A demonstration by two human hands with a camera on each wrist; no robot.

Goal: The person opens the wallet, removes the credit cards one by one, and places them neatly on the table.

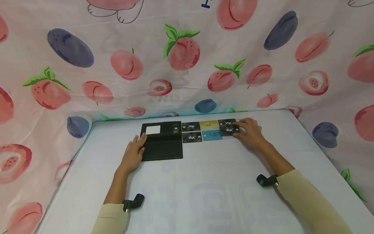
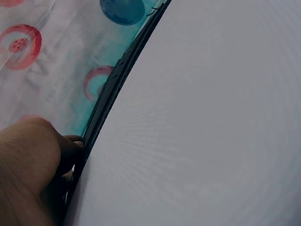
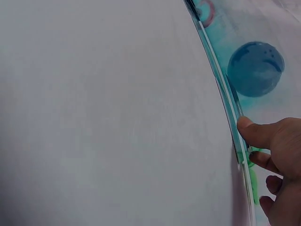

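An opened black wallet (image 1: 162, 150) lies flat near the table's far side, a white rectangle (image 1: 153, 130) showing in its upper half. My left hand (image 1: 132, 154) rests on its left edge with fingers extended; the left wrist view shows the thumb by the wallet's thin dark side. To the wallet's right are two black Vip cards (image 1: 191, 126), a gold card (image 1: 209, 125) and a blue card (image 1: 211, 136). With thumb and fingers, my right hand (image 1: 250, 132) pinches a black Vip card (image 1: 229, 130) at its right side. That card overlaps the blue one and another black card (image 1: 225, 122).
A pale card (image 1: 229, 137) peeks out below the pinched one. The white tabletop (image 1: 187, 195) reaches toward me from the cards. Behind it and at both sides hangs a fruit-print cloth (image 1: 181, 87). A black wrist camera (image 1: 133, 202) sits at each sleeve cuff.
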